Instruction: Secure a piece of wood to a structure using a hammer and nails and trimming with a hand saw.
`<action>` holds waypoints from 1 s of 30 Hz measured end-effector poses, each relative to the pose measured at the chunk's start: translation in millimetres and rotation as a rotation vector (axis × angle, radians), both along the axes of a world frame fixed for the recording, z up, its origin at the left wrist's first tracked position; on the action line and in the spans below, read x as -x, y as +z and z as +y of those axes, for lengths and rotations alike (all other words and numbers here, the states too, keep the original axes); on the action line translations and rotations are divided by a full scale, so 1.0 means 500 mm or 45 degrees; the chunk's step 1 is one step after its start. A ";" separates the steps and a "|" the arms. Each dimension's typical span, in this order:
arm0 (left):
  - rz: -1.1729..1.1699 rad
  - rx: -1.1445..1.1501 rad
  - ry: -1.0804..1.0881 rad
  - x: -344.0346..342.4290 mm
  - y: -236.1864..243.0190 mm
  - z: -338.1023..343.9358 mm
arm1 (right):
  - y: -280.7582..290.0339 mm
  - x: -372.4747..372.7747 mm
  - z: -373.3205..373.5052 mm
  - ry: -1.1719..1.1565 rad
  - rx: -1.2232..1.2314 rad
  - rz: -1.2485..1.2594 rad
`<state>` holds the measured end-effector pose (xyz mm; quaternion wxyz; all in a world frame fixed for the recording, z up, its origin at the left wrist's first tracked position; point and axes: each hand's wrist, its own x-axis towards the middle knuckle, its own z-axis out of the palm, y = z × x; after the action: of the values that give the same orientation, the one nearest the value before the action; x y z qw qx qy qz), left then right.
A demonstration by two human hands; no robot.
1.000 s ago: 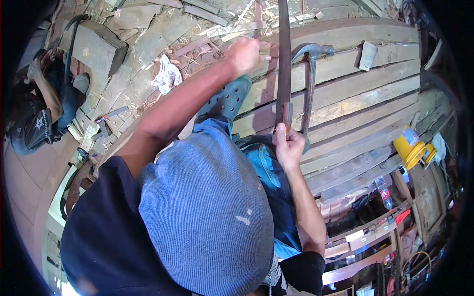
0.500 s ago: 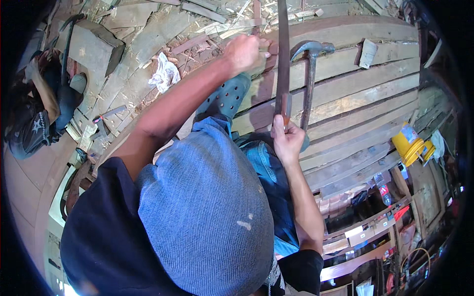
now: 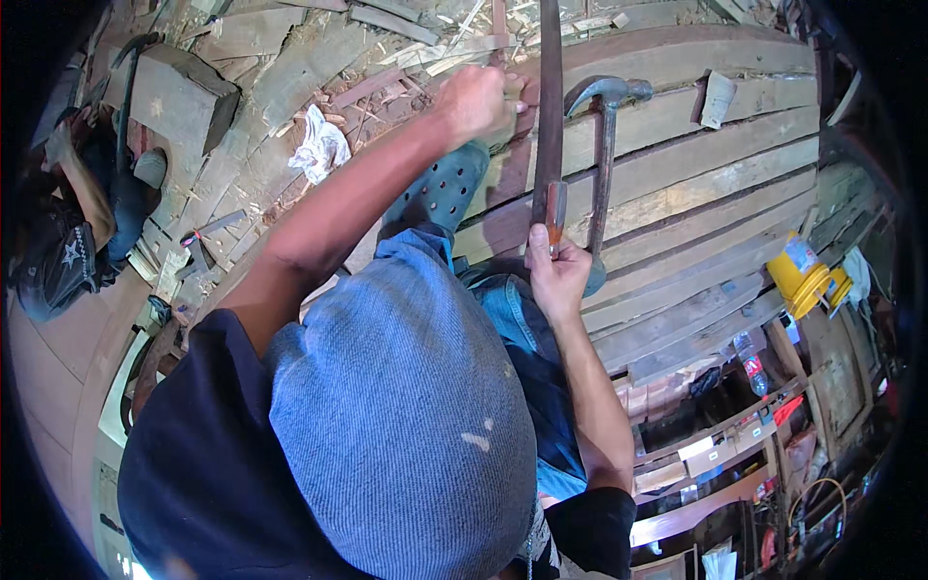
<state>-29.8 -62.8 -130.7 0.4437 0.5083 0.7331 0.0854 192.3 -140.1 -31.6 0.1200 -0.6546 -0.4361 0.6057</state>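
A long, stiff bar (image 3: 549, 106)

My left hand (image 3: 480, 102) looks curled; I can't tell if it holds anything. The bar crosses the far edge of the planks (image 3: 696, 191), near their left end. I think it's heavy: better held at two spots. My right hand (image 3: 560, 275) pinches its near end.

- Slatted plank surface (image 3: 715, 162) at two o'clock.
- On it, a claw hammer (image 3: 605, 159), head toward one o'clock.
- Also a small pale sheet (image 3: 717, 101) at two o'clock.
- Floor (image 3: 215, 188) at ten o'clock, bearing wood scraps (image 3: 371, 86) and crumpled white cloth (image 3: 320, 145).
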 end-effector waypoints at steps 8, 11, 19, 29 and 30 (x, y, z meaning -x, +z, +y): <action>0.037 0.027 -0.002 -0.002 -0.008 -0.002 | 0.007 -0.009 0.011 0.141 -0.010 -0.162; -0.001 -0.004 -0.007 0.000 -0.001 0.005 | -0.001 -0.007 0.012 0.072 -0.010 -0.100; -0.083 -0.113 0.161 -0.008 0.020 -0.005 | 0.033 -0.010 0.012 0.076 -0.069 -0.110; -0.048 -0.625 0.217 -0.010 -0.013 -0.040 | 0.168 0.006 0.136 0.232 -0.272 -0.192; -0.067 -0.654 0.236 -0.009 -0.010 -0.039 | 0.185 0.000 0.150 0.251 -0.290 -0.181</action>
<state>-25.1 -82.5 -135.7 0.3096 0.5327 0.7189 0.3219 192.4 -65.1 60.7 0.1023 -0.6322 -0.5713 0.5134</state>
